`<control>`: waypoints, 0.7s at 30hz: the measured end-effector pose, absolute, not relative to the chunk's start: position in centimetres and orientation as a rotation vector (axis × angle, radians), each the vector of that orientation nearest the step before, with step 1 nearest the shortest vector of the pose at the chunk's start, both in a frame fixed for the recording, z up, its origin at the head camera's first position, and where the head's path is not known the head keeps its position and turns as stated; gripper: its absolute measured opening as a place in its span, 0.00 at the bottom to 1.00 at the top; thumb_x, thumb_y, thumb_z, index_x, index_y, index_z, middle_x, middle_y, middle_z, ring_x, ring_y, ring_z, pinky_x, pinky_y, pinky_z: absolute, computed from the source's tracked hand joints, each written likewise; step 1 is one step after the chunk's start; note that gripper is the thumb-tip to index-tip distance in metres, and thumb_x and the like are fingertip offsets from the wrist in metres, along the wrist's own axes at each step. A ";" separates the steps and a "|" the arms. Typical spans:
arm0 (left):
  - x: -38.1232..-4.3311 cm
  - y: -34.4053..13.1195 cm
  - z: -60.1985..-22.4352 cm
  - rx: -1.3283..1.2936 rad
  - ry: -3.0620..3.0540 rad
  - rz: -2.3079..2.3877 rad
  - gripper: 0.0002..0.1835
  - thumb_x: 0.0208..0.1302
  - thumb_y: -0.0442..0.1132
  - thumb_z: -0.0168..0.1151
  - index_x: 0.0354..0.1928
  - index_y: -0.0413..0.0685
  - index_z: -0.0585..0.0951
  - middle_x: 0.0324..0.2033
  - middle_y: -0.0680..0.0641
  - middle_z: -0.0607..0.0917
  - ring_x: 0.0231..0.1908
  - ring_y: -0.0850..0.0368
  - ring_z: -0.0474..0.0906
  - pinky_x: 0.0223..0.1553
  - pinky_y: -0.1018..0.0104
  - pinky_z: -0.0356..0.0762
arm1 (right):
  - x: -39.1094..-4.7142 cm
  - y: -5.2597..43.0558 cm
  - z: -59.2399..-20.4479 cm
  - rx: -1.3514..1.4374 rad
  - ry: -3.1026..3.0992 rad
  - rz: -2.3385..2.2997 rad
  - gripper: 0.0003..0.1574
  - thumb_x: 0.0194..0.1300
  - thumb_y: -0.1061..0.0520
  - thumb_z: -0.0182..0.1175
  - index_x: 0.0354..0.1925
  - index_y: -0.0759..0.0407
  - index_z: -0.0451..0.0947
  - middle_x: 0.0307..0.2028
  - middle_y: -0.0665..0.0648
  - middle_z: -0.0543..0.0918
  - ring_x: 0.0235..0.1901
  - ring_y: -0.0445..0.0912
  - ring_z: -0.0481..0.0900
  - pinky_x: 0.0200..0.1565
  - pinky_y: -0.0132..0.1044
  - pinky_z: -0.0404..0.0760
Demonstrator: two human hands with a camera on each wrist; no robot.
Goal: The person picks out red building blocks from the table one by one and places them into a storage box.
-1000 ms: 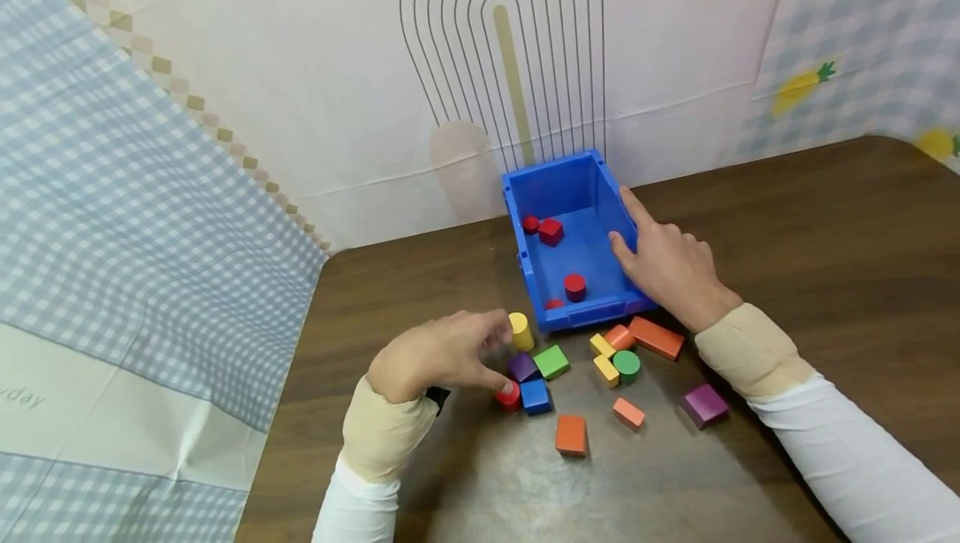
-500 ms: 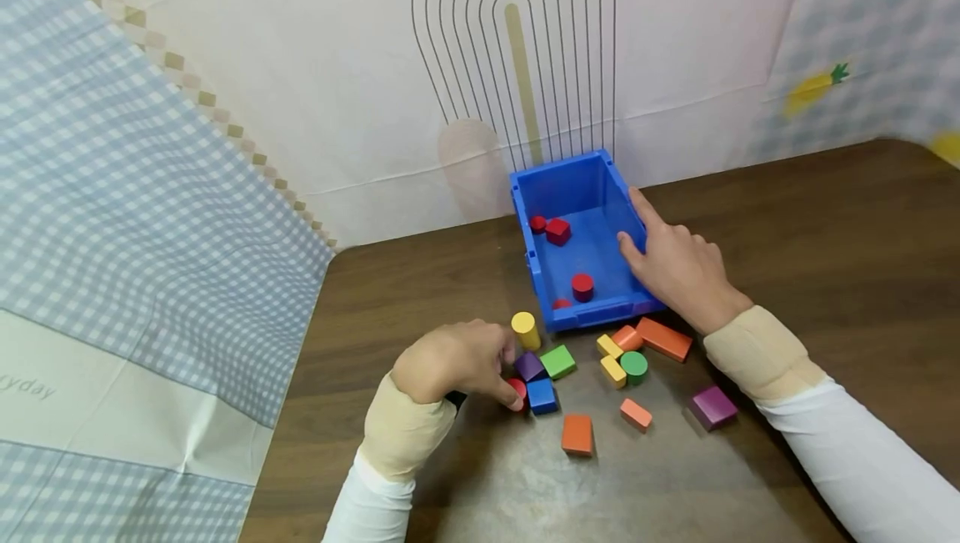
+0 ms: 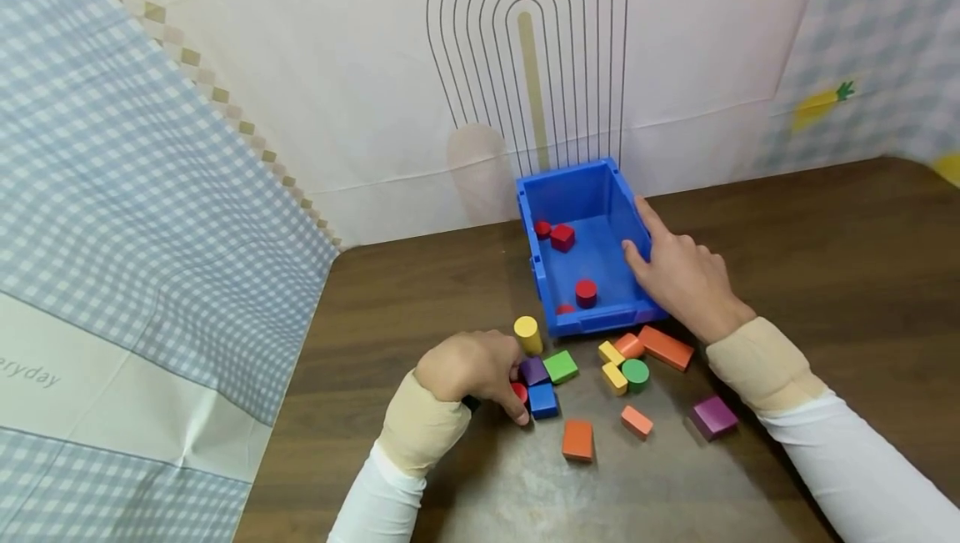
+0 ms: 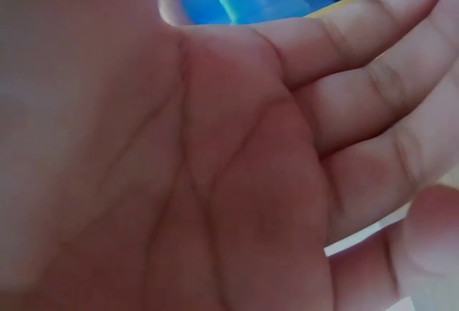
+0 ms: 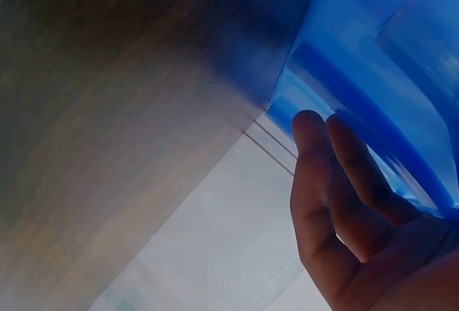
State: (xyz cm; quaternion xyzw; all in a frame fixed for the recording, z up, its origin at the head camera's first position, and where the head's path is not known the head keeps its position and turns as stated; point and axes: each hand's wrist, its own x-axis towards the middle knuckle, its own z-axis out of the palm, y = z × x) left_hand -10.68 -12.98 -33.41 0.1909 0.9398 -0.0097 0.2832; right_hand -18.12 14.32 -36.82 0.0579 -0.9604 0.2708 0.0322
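My left hand point(image 3: 471, 369) is low over the table, its thumb and curled fingers around a red cylinder block point(image 3: 519, 393), which is partly hidden. A blue block point(image 3: 543, 400) and a dark purple block point(image 3: 535, 371) lie right beside those fingers, with a green block point(image 3: 561, 366) and an upright yellow cylinder point(image 3: 528, 335) close by. In the left wrist view the palm point(image 4: 237, 153) hides the red block. My right hand point(image 3: 686, 280) grips the right wall of a blue bin point(image 3: 592, 324), thumb inside and fingers outside. Several red blocks point(image 3: 587, 294) lie in the bin.
Right of centre lie yellow blocks point(image 3: 615, 378), a green cylinder point(image 3: 635, 374) and a long orange block point(image 3: 666, 348). Nearer me are an orange block point(image 3: 577, 440), a salmon block point(image 3: 637, 422) and a purple block point(image 3: 713, 418). A patterned cloth point(image 3: 375, 109) hangs behind the table.
My left hand has lowered and moved slightly right, its thumb and fingers closing around the red cylinder block. The right hand keeps its hold on the bin. The view has shifted slightly.
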 end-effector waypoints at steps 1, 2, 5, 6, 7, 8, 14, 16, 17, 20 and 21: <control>-10.7 -13.0 -33.5 0.521 2.512 -0.015 0.23 0.47 0.58 0.86 0.22 0.56 0.79 0.22 0.58 0.77 0.27 0.62 0.72 0.28 0.68 0.70 | -18.1 14.3 -36.8 0.179 -2.956 0.834 0.50 0.82 0.40 0.51 0.87 0.44 0.36 0.23 0.62 0.76 0.19 0.55 0.79 0.20 0.43 0.74; -10.8 -13.1 -33.6 0.529 2.510 -0.008 0.22 0.48 0.56 0.86 0.22 0.56 0.79 0.21 0.58 0.77 0.26 0.63 0.72 0.27 0.68 0.70 | -18.1 14.2 -36.8 0.180 -2.956 0.834 0.50 0.82 0.40 0.50 0.87 0.43 0.36 0.23 0.62 0.76 0.19 0.55 0.79 0.20 0.43 0.74; -11.0 -13.3 -33.7 0.548 2.495 0.018 0.20 0.52 0.50 0.85 0.20 0.55 0.79 0.20 0.58 0.75 0.25 0.63 0.70 0.26 0.69 0.67 | -18.2 14.0 -36.8 0.183 -2.960 0.832 0.50 0.82 0.40 0.50 0.87 0.43 0.36 0.24 0.62 0.77 0.21 0.56 0.80 0.21 0.44 0.74; -11.0 -13.4 -33.7 0.553 2.492 0.026 0.20 0.52 0.48 0.85 0.20 0.54 0.78 0.19 0.58 0.74 0.25 0.63 0.70 0.26 0.69 0.67 | -18.3 14.0 -36.8 0.181 -2.962 0.832 0.50 0.82 0.40 0.50 0.87 0.43 0.36 0.25 0.62 0.78 0.21 0.56 0.80 0.21 0.44 0.74; -11.0 -13.5 -33.7 0.558 2.490 0.030 0.20 0.52 0.47 0.84 0.20 0.54 0.78 0.19 0.58 0.74 0.26 0.63 0.69 0.26 0.69 0.66 | -18.3 14.0 -36.8 0.180 -2.965 0.831 0.50 0.82 0.40 0.50 0.87 0.43 0.36 0.26 0.63 0.78 0.22 0.56 0.80 0.21 0.44 0.74; -11.0 -13.5 -33.6 0.557 2.489 0.032 0.20 0.53 0.46 0.84 0.21 0.54 0.78 0.19 0.58 0.74 0.26 0.63 0.69 0.26 0.69 0.66 | -18.3 13.9 -36.8 0.179 -2.965 0.829 0.50 0.81 0.40 0.50 0.87 0.43 0.36 0.27 0.64 0.79 0.22 0.57 0.81 0.21 0.44 0.74; -11.0 -13.5 -33.6 0.545 2.473 0.044 0.20 0.55 0.43 0.82 0.20 0.55 0.76 0.20 0.58 0.73 0.26 0.63 0.69 0.26 0.69 0.65 | -18.2 14.1 -36.9 0.167 -2.962 0.828 0.50 0.81 0.40 0.51 0.87 0.44 0.37 0.34 0.69 0.83 0.24 0.59 0.82 0.22 0.45 0.76; -11.1 -13.5 -33.6 0.556 2.465 0.049 0.20 0.56 0.41 0.81 0.20 0.54 0.75 0.20 0.58 0.72 0.26 0.62 0.68 0.26 0.69 0.64 | -18.2 14.2 -37.0 0.163 -2.961 0.828 0.50 0.81 0.41 0.51 0.87 0.44 0.37 0.39 0.73 0.84 0.24 0.59 0.83 0.22 0.46 0.78; -11.2 -13.5 -33.6 0.563 2.461 0.051 0.20 0.56 0.40 0.81 0.20 0.54 0.74 0.19 0.57 0.71 0.25 0.62 0.68 0.26 0.69 0.64 | -18.2 14.3 -37.1 0.162 -2.960 0.829 0.50 0.81 0.41 0.51 0.87 0.44 0.37 0.40 0.74 0.84 0.24 0.59 0.83 0.22 0.46 0.78; -11.3 -13.6 -33.4 0.586 2.455 0.060 0.21 0.57 0.38 0.79 0.19 0.53 0.73 0.19 0.58 0.69 0.25 0.63 0.67 0.26 0.69 0.62 | -18.3 14.3 -37.1 0.160 -2.958 0.833 0.50 0.81 0.41 0.52 0.87 0.44 0.37 0.43 0.76 0.84 0.25 0.59 0.83 0.22 0.45 0.78; -11.3 -13.6 -33.4 0.592 2.454 0.061 0.21 0.57 0.37 0.79 0.19 0.53 0.73 0.18 0.58 0.69 0.25 0.63 0.66 0.26 0.69 0.62 | -18.3 14.3 -37.1 0.160 -2.958 0.835 0.50 0.81 0.41 0.52 0.87 0.45 0.37 0.43 0.75 0.84 0.24 0.59 0.83 0.21 0.45 0.78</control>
